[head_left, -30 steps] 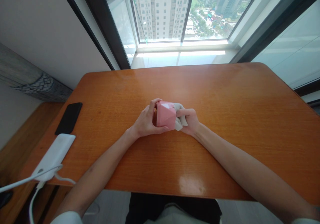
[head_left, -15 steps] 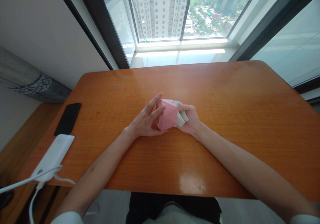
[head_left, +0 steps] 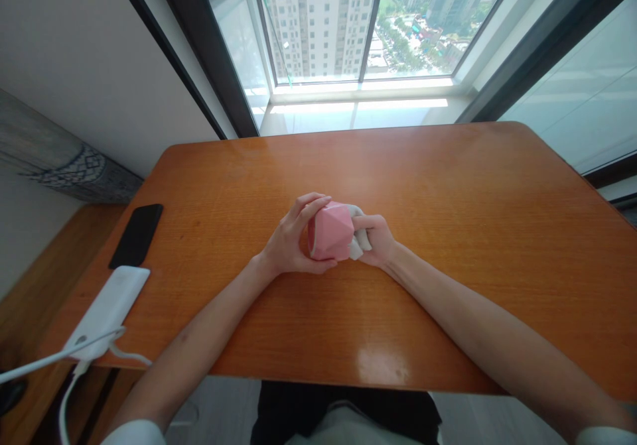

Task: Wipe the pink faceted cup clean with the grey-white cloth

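A pink faceted object (head_left: pixel 332 233) is held at the middle of a wooden table (head_left: pixel 468 226) (whether it rests there is unclear). A person's left hand (head_left: pixel 292 238) wraps thumb and fingers around it; the right hand (head_left: pixel 379 242) clutches a crumpled pale cloth (head_left: pixel 359 241) against its right end.
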Demonstrator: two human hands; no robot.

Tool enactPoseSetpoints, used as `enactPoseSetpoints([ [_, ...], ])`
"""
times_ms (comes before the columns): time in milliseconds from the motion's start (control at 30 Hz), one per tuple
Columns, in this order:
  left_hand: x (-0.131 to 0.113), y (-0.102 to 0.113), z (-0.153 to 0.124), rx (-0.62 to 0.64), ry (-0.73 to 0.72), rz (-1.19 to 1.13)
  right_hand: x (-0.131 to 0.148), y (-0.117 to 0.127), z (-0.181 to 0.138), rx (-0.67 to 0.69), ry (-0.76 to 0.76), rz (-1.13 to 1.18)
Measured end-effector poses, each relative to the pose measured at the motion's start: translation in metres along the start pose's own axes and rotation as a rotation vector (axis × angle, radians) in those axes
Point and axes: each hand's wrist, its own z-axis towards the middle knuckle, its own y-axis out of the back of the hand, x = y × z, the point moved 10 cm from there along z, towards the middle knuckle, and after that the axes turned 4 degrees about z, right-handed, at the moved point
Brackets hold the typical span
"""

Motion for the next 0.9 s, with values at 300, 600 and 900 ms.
enactPoseSetpoints([
  [300, 0.0, -0.011, -0.002, 0.079, -0.046, -0.007, 0.005, 0.012, 0.003, -0.044, 0.026, 0.064],
  [600, -0.005, -0.001, -0.002, 0.001, -0.093, 0.056, 0.003, 0.003, 0.0, -0.03, 0.012, 0.027],
  [900, 0.022, -0.01, -0.003, 0.042, 0.205, -0.178, 0.0, -0.003, 0.002, 0.03, 0.035, -0.013],
])
